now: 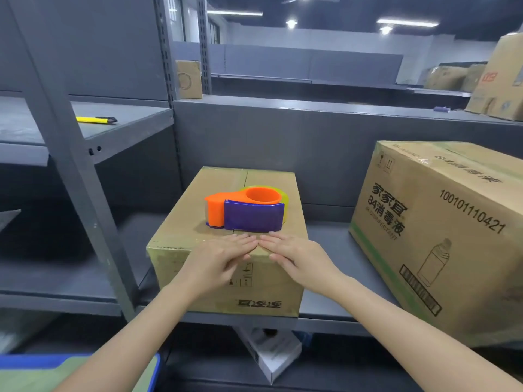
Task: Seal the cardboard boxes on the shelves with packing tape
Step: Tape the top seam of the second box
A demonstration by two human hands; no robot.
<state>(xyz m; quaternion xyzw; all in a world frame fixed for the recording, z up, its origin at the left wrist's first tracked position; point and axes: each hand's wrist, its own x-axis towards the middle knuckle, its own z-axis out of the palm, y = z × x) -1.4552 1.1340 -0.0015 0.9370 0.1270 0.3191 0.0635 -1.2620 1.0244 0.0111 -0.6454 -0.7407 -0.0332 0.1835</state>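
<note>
A small cardboard box stands on the grey shelf in front of me, flaps closed, shiny tape along its near edge. An orange and purple tape dispenser rests on its top. My left hand and my right hand lie flat side by side over the box's near top edge, fingers straight, fingertips nearly meeting at the middle seam. Neither hand holds anything. A larger printed cardboard box stands on the same shelf to the right.
A yellow utility knife lies on the upper left shelf. A grey upright post rises left of the small box. More cardboard boxes stand on the far right shelf. A white carton sits on the shelf below.
</note>
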